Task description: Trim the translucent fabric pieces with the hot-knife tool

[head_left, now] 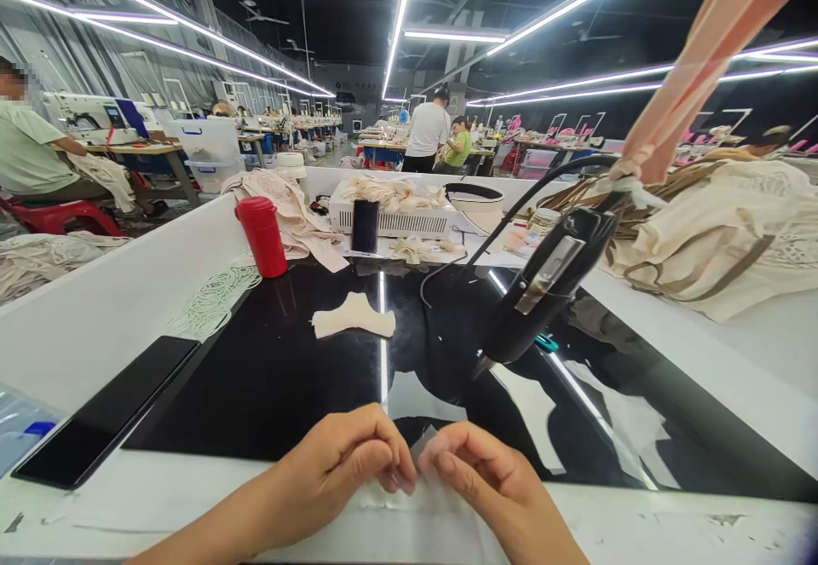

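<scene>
My left hand (358, 454) and my right hand (486, 480) are close together over the front edge of the table, fingers curled and fingertips nearly meeting. Between them is a thin translucent sheet (424, 441), faint against the white table edge. My right thumb and fingers pinch it; the left fingertips are also closed at it, though slightly blurred. Farther back, a cream cutout fabric piece (354, 316) lies flat on the glossy black board (268, 386). A black handheld cutter (543, 284) hangs tilted on the right, its tip low over the board.
At the left stand a red lidded cup (262, 237), pale green cord (214, 301) and a dark flat device (106, 412). A phone (365, 226) leans against a white vented box (409, 221). Cream garments (734, 233) pile up at right. Pink cloth (696, 79) suspends the cutter. Co-workers sit and stand beyond.
</scene>
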`<move>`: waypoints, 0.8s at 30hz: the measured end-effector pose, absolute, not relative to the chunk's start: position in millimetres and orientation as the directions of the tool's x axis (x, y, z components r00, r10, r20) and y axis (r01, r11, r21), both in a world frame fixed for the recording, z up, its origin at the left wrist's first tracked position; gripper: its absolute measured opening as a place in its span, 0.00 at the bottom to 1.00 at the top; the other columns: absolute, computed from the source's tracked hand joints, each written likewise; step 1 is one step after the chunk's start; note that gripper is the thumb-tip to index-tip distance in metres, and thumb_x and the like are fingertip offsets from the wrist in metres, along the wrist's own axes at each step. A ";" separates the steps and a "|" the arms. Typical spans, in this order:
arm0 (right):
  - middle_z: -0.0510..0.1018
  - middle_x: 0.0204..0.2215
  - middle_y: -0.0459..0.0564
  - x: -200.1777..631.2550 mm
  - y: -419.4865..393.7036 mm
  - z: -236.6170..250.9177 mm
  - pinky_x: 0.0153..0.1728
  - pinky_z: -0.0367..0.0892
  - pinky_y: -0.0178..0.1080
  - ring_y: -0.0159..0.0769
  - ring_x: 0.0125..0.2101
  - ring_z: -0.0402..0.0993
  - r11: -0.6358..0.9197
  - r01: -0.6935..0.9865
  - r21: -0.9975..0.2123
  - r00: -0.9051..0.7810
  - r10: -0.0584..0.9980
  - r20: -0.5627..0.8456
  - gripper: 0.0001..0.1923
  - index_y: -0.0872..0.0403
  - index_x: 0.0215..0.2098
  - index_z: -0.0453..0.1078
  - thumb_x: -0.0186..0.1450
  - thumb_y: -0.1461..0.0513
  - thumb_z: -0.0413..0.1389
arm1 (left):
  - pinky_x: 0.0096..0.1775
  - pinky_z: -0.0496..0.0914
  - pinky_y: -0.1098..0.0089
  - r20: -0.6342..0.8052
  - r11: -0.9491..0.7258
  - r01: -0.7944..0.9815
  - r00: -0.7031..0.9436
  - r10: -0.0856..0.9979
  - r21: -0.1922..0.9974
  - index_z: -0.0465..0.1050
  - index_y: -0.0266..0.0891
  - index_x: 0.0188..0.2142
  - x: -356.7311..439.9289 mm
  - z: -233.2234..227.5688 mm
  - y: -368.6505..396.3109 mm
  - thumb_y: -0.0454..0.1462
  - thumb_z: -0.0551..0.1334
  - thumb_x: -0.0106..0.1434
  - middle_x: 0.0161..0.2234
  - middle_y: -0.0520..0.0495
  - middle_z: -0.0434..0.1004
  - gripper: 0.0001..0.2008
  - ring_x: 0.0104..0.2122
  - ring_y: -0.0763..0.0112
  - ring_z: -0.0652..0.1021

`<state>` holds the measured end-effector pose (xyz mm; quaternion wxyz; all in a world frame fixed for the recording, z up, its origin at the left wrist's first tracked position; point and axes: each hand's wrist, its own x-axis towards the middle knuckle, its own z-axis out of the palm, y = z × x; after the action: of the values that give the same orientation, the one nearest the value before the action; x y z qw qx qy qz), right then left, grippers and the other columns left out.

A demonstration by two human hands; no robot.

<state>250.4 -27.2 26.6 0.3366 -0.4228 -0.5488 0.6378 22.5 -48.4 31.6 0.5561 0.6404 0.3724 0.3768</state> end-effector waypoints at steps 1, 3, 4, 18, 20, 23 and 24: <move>0.77 0.29 0.45 250.9 -26.1 28.7 0.36 0.62 0.35 0.35 0.32 0.68 -0.128 0.072 -0.989 -0.412 0.899 -0.146 0.19 0.51 0.31 0.76 0.64 0.44 0.63 | 0.41 0.76 0.66 0.021 -0.037 0.032 0.406 0.914 0.999 0.75 0.38 0.42 24.1 30.9 -47.1 0.53 0.55 0.75 0.40 0.44 0.80 0.22 0.39 0.65 0.81; 0.76 0.28 0.44 250.9 -23.7 32.6 0.34 0.61 0.34 0.34 0.31 0.67 -0.064 0.113 -0.992 -0.432 0.895 -0.107 0.19 0.50 0.31 0.75 0.66 0.44 0.61 | 0.37 0.77 0.66 -0.050 0.057 -0.008 0.350 0.935 0.998 0.72 0.38 0.44 27.4 29.4 -43.3 0.53 0.58 0.73 0.39 0.45 0.78 0.20 0.39 0.63 0.82; 0.76 0.28 0.44 250.5 -22.3 34.4 0.34 0.61 0.34 0.34 0.31 0.67 -0.046 0.121 -0.992 -0.447 0.889 -0.095 0.19 0.50 0.32 0.75 0.67 0.44 0.60 | 0.35 0.77 0.67 -0.072 0.082 -0.015 0.339 0.938 0.997 0.71 0.38 0.45 29.1 28.9 -41.0 0.53 0.60 0.72 0.40 0.45 0.77 0.20 0.39 0.62 0.83; 0.77 0.35 0.44 253.1 -8.4 20.5 0.31 0.71 0.36 0.33 0.27 0.68 0.021 0.078 -0.997 -0.311 0.950 -0.004 0.25 0.46 0.54 0.65 0.68 0.41 0.56 | 0.30 0.69 0.73 -0.203 0.206 0.020 0.283 0.937 0.978 0.71 0.38 0.32 45.3 32.9 -14.2 0.44 0.67 0.65 0.25 0.54 0.76 0.12 0.24 0.75 0.73; 0.75 0.31 0.43 256.2 -7.6 19.2 0.29 0.69 0.34 0.32 0.26 0.68 0.066 0.183 -0.981 -0.312 0.950 0.006 0.19 0.47 0.47 0.71 0.68 0.44 0.58 | 0.28 0.68 0.74 -0.201 0.196 0.046 0.249 0.947 0.979 0.71 0.38 0.32 45.0 30.4 -10.5 0.44 0.67 0.65 0.24 0.54 0.75 0.12 0.22 0.75 0.72; 0.72 0.27 0.42 258.3 -1.8 19.1 0.27 0.67 0.32 0.30 0.23 0.69 0.148 0.325 -0.934 -0.322 0.946 0.038 0.13 0.47 0.37 0.75 0.71 0.49 0.57 | 0.28 0.67 0.74 -0.205 0.194 0.071 0.229 0.952 0.979 0.71 0.38 0.32 44.4 28.6 -5.8 0.43 0.65 0.65 0.24 0.55 0.74 0.12 0.22 0.76 0.72; 0.72 0.27 0.42 258.3 1.0 18.7 0.26 0.67 0.31 0.29 0.22 0.68 0.179 0.351 -0.919 -0.324 0.944 0.060 0.13 0.47 0.36 0.75 0.72 0.50 0.56 | 0.28 0.67 0.74 -0.204 0.191 0.079 0.225 0.953 0.978 0.72 0.38 0.34 44.0 28.1 -4.7 0.43 0.65 0.66 0.25 0.55 0.75 0.11 0.22 0.76 0.72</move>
<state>258.3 1.0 18.7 0.3411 -0.4705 -0.6878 0.4349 44.0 -4.7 28.1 0.5881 0.5163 0.4997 0.3713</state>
